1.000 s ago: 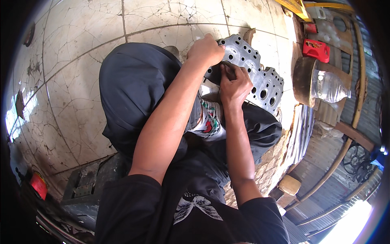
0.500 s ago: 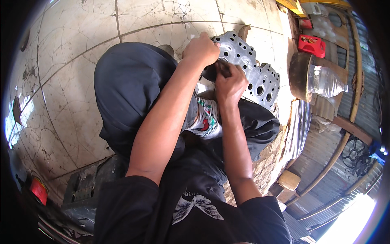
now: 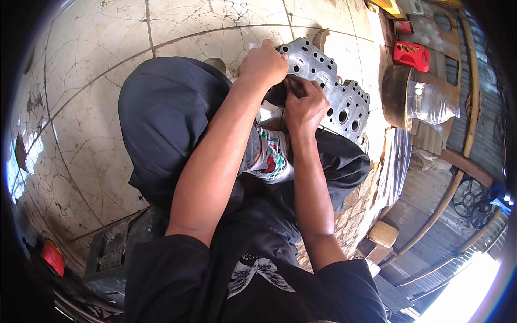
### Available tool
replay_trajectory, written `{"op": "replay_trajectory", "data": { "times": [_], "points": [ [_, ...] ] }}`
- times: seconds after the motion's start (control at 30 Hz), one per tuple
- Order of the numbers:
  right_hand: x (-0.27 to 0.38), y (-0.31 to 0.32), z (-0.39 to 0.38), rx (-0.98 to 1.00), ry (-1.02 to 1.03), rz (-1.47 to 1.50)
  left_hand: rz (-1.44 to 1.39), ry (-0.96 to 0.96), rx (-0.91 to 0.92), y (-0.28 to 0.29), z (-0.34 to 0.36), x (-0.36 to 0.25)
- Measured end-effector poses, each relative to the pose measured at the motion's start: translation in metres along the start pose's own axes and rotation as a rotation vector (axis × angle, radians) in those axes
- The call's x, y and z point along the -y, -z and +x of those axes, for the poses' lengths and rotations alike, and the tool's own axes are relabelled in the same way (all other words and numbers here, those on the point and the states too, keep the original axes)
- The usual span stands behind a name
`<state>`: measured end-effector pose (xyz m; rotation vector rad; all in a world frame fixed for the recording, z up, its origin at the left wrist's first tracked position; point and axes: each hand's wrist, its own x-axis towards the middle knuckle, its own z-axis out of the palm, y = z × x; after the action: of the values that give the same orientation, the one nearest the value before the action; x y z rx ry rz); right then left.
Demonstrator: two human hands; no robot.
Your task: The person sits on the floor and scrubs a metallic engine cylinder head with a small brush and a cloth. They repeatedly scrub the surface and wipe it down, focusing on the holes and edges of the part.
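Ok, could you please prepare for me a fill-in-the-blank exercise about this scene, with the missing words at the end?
In the picture, the left hand is at the upper ____ end of the metal part.
The dark thing is held in the ____ hand.
The metal part is pierced by many ____.
The jug just above the clear bottle is coloured ____.
Missing words: left; right; holes; red.

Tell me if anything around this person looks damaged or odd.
Yes: the pale floor tiles, left of and beyond the hands, are crossed by weblike cracks where you'd expect whole surfaces. The grey metal part with holes, partly hidden by the right hand, shows no obvious damage.
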<state>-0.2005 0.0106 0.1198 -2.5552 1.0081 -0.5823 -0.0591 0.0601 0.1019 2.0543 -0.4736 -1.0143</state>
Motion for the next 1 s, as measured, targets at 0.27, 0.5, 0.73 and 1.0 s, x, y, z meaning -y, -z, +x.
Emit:
{"op": "replay_trajectory", "data": {
  "times": [0.27,0.5,0.73,1.0],
  "points": [
    [0.0,0.005,0.002,0.037,0.018,0.073,0.013,0.003,0.017,0.002,0.005,0.001],
    [-0.008,0.055,-0.02,0.145,-0.169,0.069,-0.038,0.029,0.002,0.009,0.008,0.005],
    [-0.077,0.071,-0.076,-0.109,-0.563,0.606,0.206,-0.159,0.039,0.013,0.01,-0.014],
    [-0.075,0.091,-0.011,-0.199,-0.269,0.178,0.508,-0.413,0.171,0.048,0.03,-0.021]
  ]
}}
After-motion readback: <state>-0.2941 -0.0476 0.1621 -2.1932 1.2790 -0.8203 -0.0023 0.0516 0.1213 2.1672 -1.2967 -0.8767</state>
